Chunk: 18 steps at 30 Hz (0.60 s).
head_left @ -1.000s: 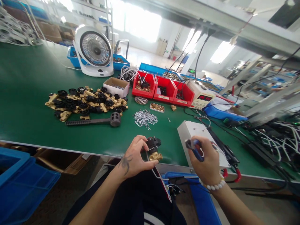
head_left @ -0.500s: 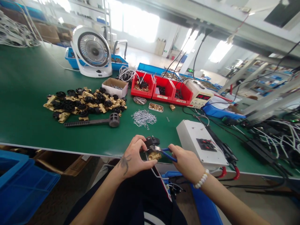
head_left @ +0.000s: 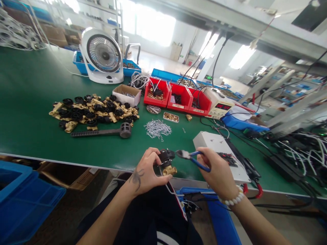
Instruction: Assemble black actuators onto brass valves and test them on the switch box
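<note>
Held at the table's front edge is a brass valve with a black cap, and my left hand is closed around it, thumb below and fingers on the far side. Blue-handled cutting pliers sit in my right hand, which is wrapped around their grips. The plier jaws point left and stand a little apart from the black cap. Beyond my hands lies a loose pile of small silver wire clips, with a single clip off to its right.
More brass and black valves are heaped at the left behind a dark ridged tool. Red bins, a small tray of brass parts and a white fan stand further back. A grey switch box sits at the right.
My right hand has drawn the pliers away from the valve, to the right and slightly up. My left hand keeps the valve in nearly the same place.
</note>
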Tool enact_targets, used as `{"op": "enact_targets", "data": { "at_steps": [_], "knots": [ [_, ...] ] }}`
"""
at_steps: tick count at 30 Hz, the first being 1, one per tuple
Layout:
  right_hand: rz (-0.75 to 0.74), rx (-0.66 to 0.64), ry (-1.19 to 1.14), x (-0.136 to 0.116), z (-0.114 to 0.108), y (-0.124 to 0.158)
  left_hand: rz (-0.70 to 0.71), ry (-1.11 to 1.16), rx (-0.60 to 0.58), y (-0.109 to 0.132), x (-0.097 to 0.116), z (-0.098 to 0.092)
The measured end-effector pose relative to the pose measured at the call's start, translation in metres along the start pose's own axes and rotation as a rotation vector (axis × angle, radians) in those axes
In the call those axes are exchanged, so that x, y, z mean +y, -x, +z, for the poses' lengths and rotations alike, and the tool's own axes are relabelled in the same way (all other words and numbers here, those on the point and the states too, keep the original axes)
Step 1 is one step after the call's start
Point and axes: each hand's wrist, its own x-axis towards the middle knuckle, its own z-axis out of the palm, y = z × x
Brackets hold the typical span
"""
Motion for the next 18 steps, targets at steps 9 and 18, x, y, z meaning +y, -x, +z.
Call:
{"op": "enact_targets", "data": {
  "at_steps": [9, 18],
  "knots": [
    [-0.036, -0.170, 0.073, -0.0001, 0.0044, 0.0038, 0.019, -0.027, -0.004, -0.0005, 0.0007, -0.0002],
    [-0.061, -0.339, 0.202, -0.0009, 0.0009, 0.0034, 0.013, -0.024, -0.018, -0.0006, 0.0027, 0.0001]
  ]
}}
